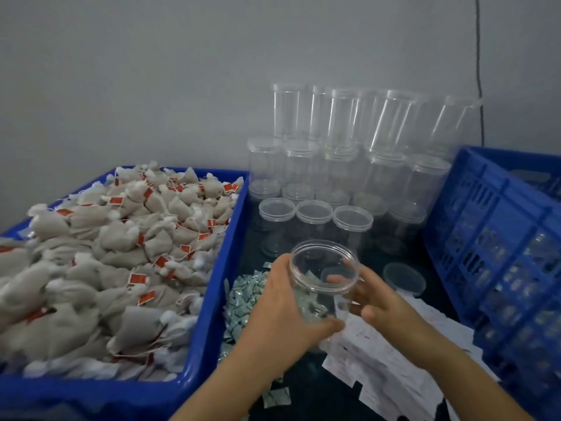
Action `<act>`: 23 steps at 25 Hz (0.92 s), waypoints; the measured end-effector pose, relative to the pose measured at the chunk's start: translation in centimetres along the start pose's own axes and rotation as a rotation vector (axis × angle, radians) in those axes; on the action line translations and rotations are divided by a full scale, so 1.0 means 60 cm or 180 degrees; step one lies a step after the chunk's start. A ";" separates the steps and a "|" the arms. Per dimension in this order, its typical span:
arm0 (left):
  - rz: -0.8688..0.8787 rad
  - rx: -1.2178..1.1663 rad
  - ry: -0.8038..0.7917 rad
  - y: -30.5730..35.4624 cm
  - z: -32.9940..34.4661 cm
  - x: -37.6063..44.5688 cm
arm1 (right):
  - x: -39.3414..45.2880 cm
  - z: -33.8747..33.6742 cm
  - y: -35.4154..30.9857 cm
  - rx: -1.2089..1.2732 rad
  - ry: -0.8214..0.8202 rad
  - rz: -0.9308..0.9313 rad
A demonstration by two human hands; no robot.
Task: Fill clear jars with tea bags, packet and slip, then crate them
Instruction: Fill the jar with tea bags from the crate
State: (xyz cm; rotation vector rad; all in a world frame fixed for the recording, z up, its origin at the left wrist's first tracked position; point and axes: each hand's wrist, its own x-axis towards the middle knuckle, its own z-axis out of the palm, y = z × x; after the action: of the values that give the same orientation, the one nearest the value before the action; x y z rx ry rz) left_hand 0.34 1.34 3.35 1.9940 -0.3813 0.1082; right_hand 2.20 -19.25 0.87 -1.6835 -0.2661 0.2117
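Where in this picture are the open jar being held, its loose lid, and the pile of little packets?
open jar (324, 270): head view, clear wall near the rim.
loose lid (403, 279): head view, flat top.
packet pile (243, 296): head view, middle of heap.

Open jar (323, 270) between both hands

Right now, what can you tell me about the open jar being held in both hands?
The open jar is a clear plastic cylinder with a wide round mouth and a ridged neck, its lid off. It looks empty; the packets seen through it lie behind. It tilts with its mouth toward the camera, above the packet pile and paper slips. The left hand grips its left side; the right hand holds its right wall.
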 end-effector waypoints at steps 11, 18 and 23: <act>-0.0322 0.0829 -0.1111 0.006 -0.158 -0.020 | 0.014 0.159 0.013 0.0245 0.0157 -0.0603; -0.0647 0.3023 -0.0454 -0.100 -0.238 0.070 | 0.025 0.202 0.079 0.0128 0.0196 -0.0305; -0.0822 0.3640 -0.0767 -0.160 -0.223 0.103 | 0.047 0.211 0.086 0.0096 0.0244 -0.0335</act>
State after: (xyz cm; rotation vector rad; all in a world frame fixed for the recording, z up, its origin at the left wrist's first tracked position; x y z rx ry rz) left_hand 10.40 15.73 2.50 3.1859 -0.2100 -0.1131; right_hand 1.44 -7.02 -5.81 -1.6390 -0.2918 0.0725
